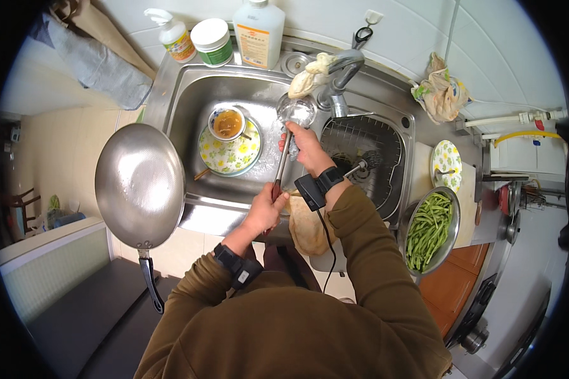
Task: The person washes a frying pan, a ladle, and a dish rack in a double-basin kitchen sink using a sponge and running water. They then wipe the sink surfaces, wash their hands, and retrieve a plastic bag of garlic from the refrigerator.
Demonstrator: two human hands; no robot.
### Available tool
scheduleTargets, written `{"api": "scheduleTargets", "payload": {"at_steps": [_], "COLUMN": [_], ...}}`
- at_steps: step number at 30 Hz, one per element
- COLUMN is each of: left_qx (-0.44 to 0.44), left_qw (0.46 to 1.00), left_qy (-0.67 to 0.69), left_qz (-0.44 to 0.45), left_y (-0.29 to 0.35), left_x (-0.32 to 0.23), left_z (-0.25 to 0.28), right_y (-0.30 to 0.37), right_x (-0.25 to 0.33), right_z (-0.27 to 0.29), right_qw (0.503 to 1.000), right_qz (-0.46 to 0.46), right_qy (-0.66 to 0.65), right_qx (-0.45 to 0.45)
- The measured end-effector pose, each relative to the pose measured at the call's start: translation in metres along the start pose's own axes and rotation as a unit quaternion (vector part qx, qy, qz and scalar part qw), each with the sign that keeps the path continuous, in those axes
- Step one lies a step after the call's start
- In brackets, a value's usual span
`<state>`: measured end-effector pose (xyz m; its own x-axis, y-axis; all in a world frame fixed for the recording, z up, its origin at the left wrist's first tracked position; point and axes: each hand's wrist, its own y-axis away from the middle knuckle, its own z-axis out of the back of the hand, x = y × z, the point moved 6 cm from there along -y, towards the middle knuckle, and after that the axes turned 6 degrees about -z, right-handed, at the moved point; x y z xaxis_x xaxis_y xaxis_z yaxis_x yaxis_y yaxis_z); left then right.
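A metal ladle (302, 112) with a long handle tilts over the sink's left basin, its bowl just below the faucet's cloth-wrapped spout. My left hand (267, 210) is closed round the handle's dark lower end. Higher up, my right hand (308, 150) has its fingers bent round the handle close to the bowl. Something greyish shows beside those fingers, too small to make out. Left of the ladle, a bowl (226, 122) of orange-brown liquid sits on a flower-patterned plate (229, 158) in the basin.
A large pan (140, 183) stands at the sink's left edge. The right basin holds a wire rack (385, 136) and a whisk-like tool (364, 163). Green beans (430, 230) fill a metal bowl (455, 235) at right. Bottles and a tub (212, 43) line the back; the faucet (346, 72) rises centrally.
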<state>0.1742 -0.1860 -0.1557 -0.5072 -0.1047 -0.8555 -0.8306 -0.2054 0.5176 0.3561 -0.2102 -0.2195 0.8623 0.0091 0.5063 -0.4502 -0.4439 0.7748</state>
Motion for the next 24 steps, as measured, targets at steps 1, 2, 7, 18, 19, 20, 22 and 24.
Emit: {"api": "scheduleTargets", "payload": {"at_steps": [1,2,7,18,19,20,22,24], "left_qx": [-0.010,-0.020,-0.080,-0.093,-0.098,-0.104,-0.093,-0.088], "left_qw": [1.000,0.999,0.996,0.986,0.973,0.951,0.899,0.865], "left_qy": [0.023,0.033,0.038,0.116,0.201,0.284,0.427,0.494], "left_qz": [0.006,0.013,0.031,0.072,0.054,0.058,0.019,-0.029], "left_y": [0.001,0.002,0.011,-0.001,-0.004,-0.008,-0.017,-0.034], "left_x": [0.001,0.003,0.005,-0.001,-0.006,-0.010,-0.028,-0.050], "left_z": [-0.002,-0.002,0.016,0.022,0.021,0.019,0.012,0.008], "right_y": [-0.002,-0.002,0.020,0.008,0.010,0.015,0.034,0.051], "right_x": [0.004,0.018,0.061,0.023,0.026,0.029,0.045,0.058], "right_z": [0.000,0.001,-0.020,-0.053,-0.047,-0.040,-0.024,0.001], "right_qw": [0.999,0.991,0.767,0.698,0.734,0.765,0.778,0.812], "right_qz": [-0.010,0.067,0.360,0.407,0.371,0.343,0.395,0.404], "right_qy": [0.024,0.101,0.477,0.583,0.560,0.532,0.485,0.421], "right_qx": [-0.018,-0.051,-0.236,0.088,0.100,0.119,0.056,-0.005]}}
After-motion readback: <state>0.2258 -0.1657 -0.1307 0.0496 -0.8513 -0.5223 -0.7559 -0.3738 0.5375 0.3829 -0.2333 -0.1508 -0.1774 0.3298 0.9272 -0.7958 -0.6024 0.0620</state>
